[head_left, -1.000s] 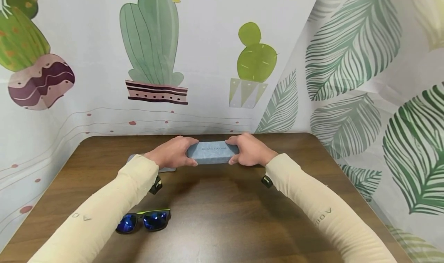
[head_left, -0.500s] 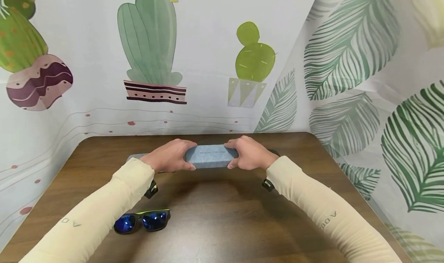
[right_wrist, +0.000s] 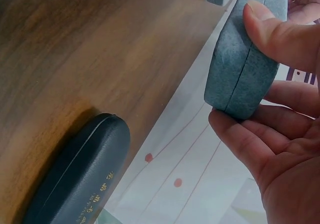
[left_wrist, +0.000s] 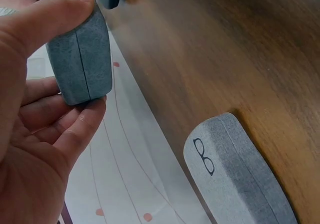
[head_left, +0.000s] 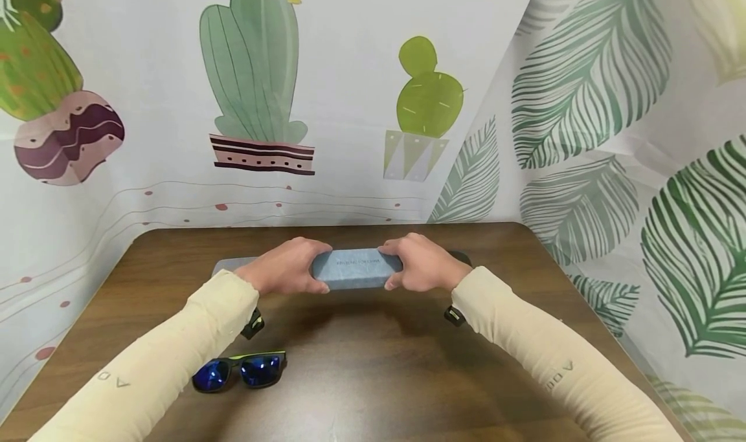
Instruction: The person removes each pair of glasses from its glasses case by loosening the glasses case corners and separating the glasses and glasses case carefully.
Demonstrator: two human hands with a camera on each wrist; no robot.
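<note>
Together, left and right fingers (left_wrist: 82,129) (right_wrist: 241,138) grip a blue case (head_left: 357,270).

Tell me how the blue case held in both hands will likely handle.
The blue case is probably stiff: its edges run straight between the left hand and the right hand. Its flat faces suggest it would slide rather than roll if pushed. The seam across its end hints that it might open if squeezed unevenly.
</note>
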